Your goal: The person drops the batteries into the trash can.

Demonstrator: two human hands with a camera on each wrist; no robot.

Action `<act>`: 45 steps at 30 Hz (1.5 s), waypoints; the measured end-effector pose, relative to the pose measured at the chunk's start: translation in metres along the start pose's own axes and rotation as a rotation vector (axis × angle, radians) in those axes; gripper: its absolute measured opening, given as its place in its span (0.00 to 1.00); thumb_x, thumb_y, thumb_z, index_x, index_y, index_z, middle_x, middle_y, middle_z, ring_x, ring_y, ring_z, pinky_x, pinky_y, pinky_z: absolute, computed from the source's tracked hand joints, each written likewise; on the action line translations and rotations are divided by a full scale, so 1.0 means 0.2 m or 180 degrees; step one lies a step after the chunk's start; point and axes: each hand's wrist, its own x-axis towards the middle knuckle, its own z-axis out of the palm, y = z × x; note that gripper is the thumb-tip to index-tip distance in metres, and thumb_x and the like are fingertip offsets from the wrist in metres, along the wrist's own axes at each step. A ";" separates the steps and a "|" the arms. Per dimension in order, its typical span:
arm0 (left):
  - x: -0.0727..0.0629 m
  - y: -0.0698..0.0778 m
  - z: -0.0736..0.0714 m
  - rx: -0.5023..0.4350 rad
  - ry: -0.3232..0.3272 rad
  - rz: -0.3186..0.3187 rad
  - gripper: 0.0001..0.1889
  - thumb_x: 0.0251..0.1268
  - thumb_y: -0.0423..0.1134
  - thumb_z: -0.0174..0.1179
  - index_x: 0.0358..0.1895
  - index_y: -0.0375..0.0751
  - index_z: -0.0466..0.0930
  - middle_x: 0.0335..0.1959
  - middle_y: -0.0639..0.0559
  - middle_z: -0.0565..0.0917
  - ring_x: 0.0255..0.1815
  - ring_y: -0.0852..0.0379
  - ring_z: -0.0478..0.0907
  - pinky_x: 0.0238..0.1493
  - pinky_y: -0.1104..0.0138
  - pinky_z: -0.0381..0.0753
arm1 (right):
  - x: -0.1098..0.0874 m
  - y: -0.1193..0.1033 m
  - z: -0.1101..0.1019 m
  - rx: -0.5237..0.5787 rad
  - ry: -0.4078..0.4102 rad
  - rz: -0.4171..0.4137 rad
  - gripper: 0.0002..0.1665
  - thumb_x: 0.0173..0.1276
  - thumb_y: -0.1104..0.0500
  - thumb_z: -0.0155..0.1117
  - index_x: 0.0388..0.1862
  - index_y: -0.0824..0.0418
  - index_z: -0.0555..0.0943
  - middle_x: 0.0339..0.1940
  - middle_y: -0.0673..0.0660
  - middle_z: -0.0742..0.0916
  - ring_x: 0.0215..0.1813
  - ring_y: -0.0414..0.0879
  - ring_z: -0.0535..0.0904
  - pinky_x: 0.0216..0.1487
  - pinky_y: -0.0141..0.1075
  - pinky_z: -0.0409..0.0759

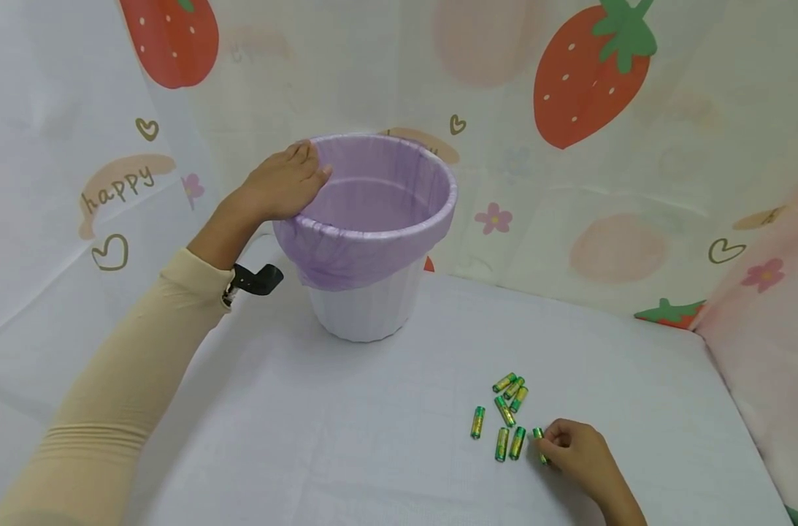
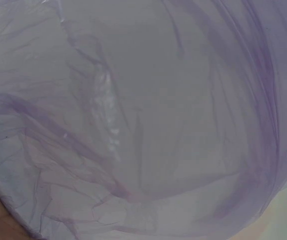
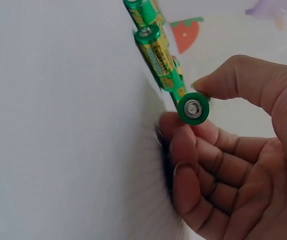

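1. On the white desk (image 1: 346, 438), seven loose green-and-gold batteries (image 1: 505, 411) lie nearer the wearer than the bin (image 1: 366, 318) and to its right, well apart from it.
2. Layout: four clustered at the back, one alone to the left, two side by side at the front.
3. Right hand (image 1: 581, 454): thumb and fingers pinch an eighth battery (image 3: 193, 109), just beside the front pair. Its metal end faces the wrist camera; whether it touches the desk, cannot tell.
4. Left hand (image 1: 287, 183): rests on the left side of the bin's rim, over the purple liner (image 1: 359, 256). Fingertips partly hidden (left wrist view is mostly dim, creased film), so a curl round the rim cannot be confirmed.
5. Hands well apart from each other.
6. Bin: white, upright, liner folded down outside its rim.
7. Black bracket (image 1: 259, 280) at the left wrist, by a beige sleeve (image 1: 119, 365).
8. Behind: strawberry-print backdrop (image 1: 372, 80).
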 end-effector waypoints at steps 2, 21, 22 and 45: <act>0.00 0.00 0.00 -0.0001 -0.0003 -0.0007 0.38 0.83 0.53 0.18 0.77 0.19 0.33 0.80 0.26 0.36 0.82 0.35 0.30 0.81 0.50 0.33 | 0.00 0.01 0.00 0.0134 0.0018 0.0070 0.06 0.60 0.60 0.69 0.27 0.61 0.80 0.17 0.50 0.83 0.22 0.45 0.76 0.22 0.32 0.72; 0.00 -0.01 0.03 -0.0070 0.0007 -0.0008 0.38 0.83 0.53 0.19 0.77 0.19 0.33 0.80 0.26 0.35 0.82 0.35 0.30 0.81 0.50 0.32 | 0.03 0.05 0.00 0.0792 0.0079 0.0165 0.15 0.65 0.56 0.74 0.41 0.67 0.83 0.25 0.53 0.85 0.24 0.44 0.78 0.22 0.33 0.77; 0.00 -0.01 0.03 -0.0062 0.0004 -0.0007 0.38 0.83 0.53 0.19 0.77 0.19 0.33 0.80 0.26 0.36 0.82 0.35 0.31 0.81 0.49 0.32 | 0.03 0.05 0.00 0.0830 0.0077 0.0167 0.15 0.65 0.56 0.75 0.41 0.67 0.83 0.25 0.54 0.85 0.23 0.44 0.77 0.22 0.33 0.77; -0.01 0.00 0.01 -0.0065 0.0028 -0.0017 0.38 0.83 0.53 0.20 0.77 0.19 0.34 0.80 0.27 0.36 0.82 0.36 0.31 0.81 0.51 0.32 | -0.03 -0.34 -0.21 0.0624 0.0673 -0.1222 0.08 0.67 0.56 0.74 0.40 0.59 0.86 0.29 0.52 0.88 0.26 0.46 0.82 0.25 0.33 0.81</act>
